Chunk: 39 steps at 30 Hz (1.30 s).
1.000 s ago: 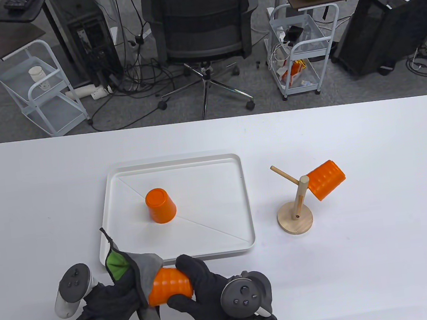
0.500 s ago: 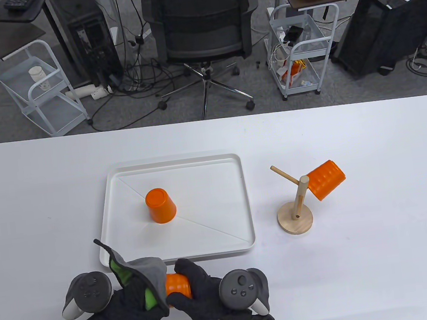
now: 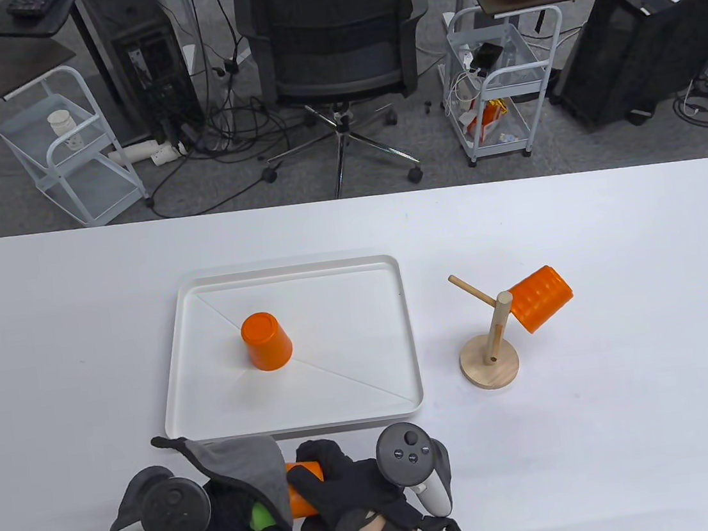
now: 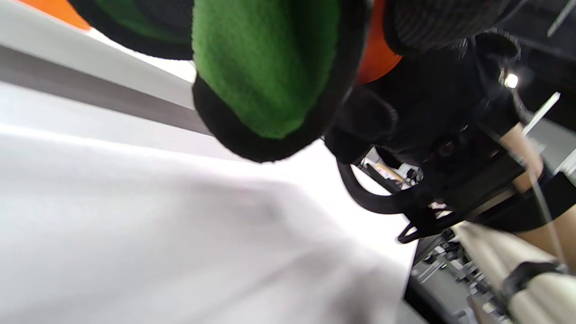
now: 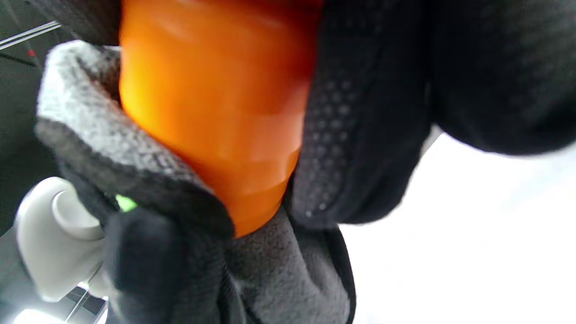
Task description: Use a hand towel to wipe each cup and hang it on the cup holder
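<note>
Near the table's front edge my right hand [image 3: 330, 488] grips an orange ribbed cup [image 3: 301, 494] lying sideways; the right wrist view shows the cup [image 5: 211, 112] close up inside my fingers [image 5: 360, 135]. My left hand [image 3: 231, 526] holds the grey and green hand towel [image 3: 250, 472] wrapped over the cup's left end. The towel's green side [image 4: 265, 63] fills the top of the left wrist view. Another orange cup [image 3: 265, 341] stands upside down in the white tray [image 3: 355, 278]. A third orange cup [image 3: 540, 297] hangs on the right peg of the wooden cup holder [image 3: 490, 352].
The holder's left peg [image 3: 470, 290] is bare. The tray's front rim [image 3: 296, 426] lies just beyond my hands. Off the table's far edge are an office chair [image 3: 333, 42] and two white carts [image 3: 65, 146].
Both hands drew toward the table's front edge and rolled over. The towel slid further over the cup, so less orange shows.
</note>
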Available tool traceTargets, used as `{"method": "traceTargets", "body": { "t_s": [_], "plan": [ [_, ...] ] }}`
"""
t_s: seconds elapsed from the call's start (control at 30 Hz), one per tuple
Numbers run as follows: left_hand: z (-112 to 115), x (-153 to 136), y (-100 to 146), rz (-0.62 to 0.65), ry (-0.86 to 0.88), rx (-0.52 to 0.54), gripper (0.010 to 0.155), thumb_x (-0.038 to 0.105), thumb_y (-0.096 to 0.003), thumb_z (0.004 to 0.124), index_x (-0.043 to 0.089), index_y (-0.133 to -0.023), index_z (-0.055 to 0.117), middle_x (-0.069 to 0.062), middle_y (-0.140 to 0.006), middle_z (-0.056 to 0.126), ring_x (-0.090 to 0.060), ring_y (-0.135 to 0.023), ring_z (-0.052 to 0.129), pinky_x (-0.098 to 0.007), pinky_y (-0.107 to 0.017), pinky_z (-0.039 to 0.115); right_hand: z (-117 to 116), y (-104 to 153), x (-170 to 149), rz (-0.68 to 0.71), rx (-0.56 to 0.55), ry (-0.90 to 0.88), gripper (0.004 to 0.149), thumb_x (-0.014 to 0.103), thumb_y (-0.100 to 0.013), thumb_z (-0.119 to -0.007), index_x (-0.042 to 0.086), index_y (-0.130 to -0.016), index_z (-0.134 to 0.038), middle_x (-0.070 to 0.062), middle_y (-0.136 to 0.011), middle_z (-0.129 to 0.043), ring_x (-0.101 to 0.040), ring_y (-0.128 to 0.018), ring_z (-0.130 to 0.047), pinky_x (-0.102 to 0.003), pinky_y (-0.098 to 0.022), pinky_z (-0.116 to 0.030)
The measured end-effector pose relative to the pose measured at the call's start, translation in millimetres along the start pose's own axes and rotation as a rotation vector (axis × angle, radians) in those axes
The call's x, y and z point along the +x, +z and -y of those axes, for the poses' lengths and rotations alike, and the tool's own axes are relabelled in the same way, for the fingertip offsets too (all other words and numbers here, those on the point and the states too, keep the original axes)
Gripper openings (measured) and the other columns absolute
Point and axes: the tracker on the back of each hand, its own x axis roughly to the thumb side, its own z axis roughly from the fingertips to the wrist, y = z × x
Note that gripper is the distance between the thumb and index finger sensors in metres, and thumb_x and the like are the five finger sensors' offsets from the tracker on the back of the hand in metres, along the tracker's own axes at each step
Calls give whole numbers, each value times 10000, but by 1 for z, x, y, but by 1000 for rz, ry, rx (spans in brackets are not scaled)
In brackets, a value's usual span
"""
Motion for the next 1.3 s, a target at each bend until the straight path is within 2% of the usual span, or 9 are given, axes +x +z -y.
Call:
{"method": "traceTargets", "body": {
  "t_s": [0.1,0.4,0.53,0.7,0.9,1.07,1.3],
  "plan": [
    [0,0,0,-5,0,9,889,633,-486,756,568,-928,-13,76,-1130,4,-259,-924,776,-581,-783,607,0,0,-1,-3,9,-18,849,661,-477,-639,-52,-931,-565,-289,-636,-920,-221,-200,-1114,-431,-183,-955],
    [4,-16,-2,-32,306,1,869,656,-487,739,568,-938,2,78,-1137,28,-217,-836,831,-553,-745,659,-3,1,7,167,-26,119,833,637,-486,-630,-24,-970,-482,-291,-751,-848,-220,-255,-1081,-433,-226,-936],
    [5,-22,-2,-39,422,-5,857,668,-488,729,557,-945,12,64,-1138,42,-201,-801,850,-543,-724,682,-6,3,14,251,-38,205,816,611,-490,-638,9,-995,-420,-293,-839,-774,-267,-356,-1059,-469,-297,-912],
    [6,-31,-1,-41,584,-6,866,692,-487,712,540,-952,-2,48,-1142,73,-179,-752,871,-524,-695,710,-11,6,22,348,-36,308,801,571,-496,-649,66,-1024,-322,-272,-966,-639,-350,-554,-1004,-540,-442,-862],
    [11,-38,-2,-44,753,-25,869,715,-488,686,512,-963,-12,23,-1142,105,-164,-712,889,-512,-665,734,-14,8,25,401,-25,364,788,534,-497,-664,118,-1036,-267,-240,-1042,-531,-402,-700,-920,-580,-547,-795],
    [11,-36,-2,-28,694,-36,871,707,-492,682,493,-964,-17,1,-1134,86,-191,-742,866,-536,-681,699,-13,8,24,371,-32,342,786,544,-496,-659,87,-1031,-307,-281,-994,-592,-391,-636,-969,-564,-496,-834],
    [2,-21,0,-11,370,-5,879,687,-488,698,503,-955,-24,8,-1131,62,-210,-771,851,-552,-701,678,-9,5,16,258,-28,193,801,582,-495,-643,2,-998,-411,-327,-849,-751,-323,-435,-1067,-510,-349,-913]
  ]
}}
